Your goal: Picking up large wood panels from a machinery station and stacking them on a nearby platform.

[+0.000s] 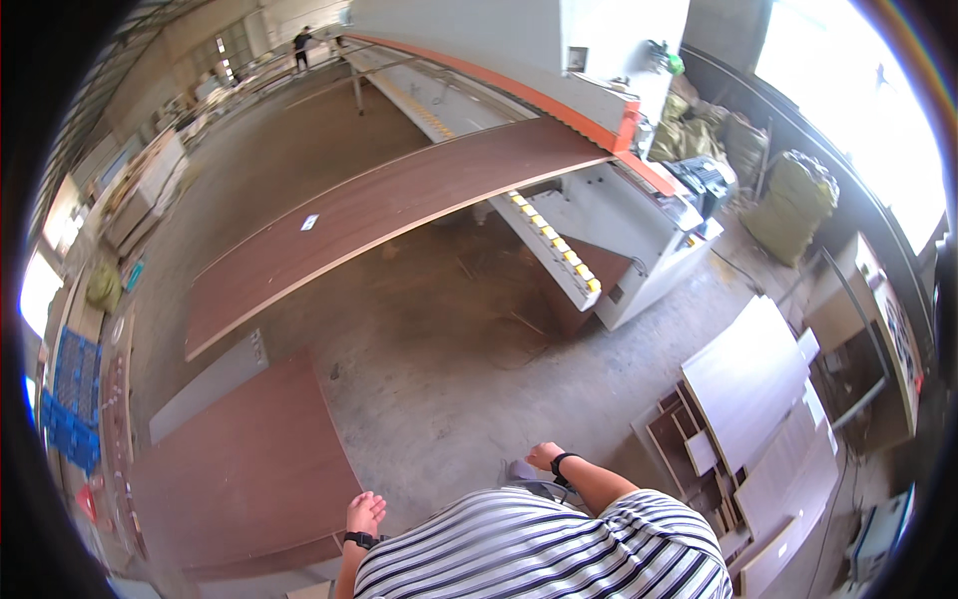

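My left hand (366, 512), with a dark band at the wrist, hangs beside the near corner of a stack of brown boards (249, 459). Its fingers are loosely bent and apart, with nothing in them. In front of my body, my right hand (543, 456) is curled closed over the concrete floor, and no object shows in it. A black watch (561, 467) is on that wrist. Farther ahead, a long brown panel (399, 205) lies across the edge-banding machine (619, 250). Its left end reaches out above the floor, and neither hand touches it.
Yellow rollers (552, 238) line the machine's support arm, which juts toward me. Pale panels and offcuts (748, 384) are piled at the right. Stuffed sacks (791, 208) stand by the wall. Blue crates (72, 399) sit far left. Another person (301, 48) stands in the distance.
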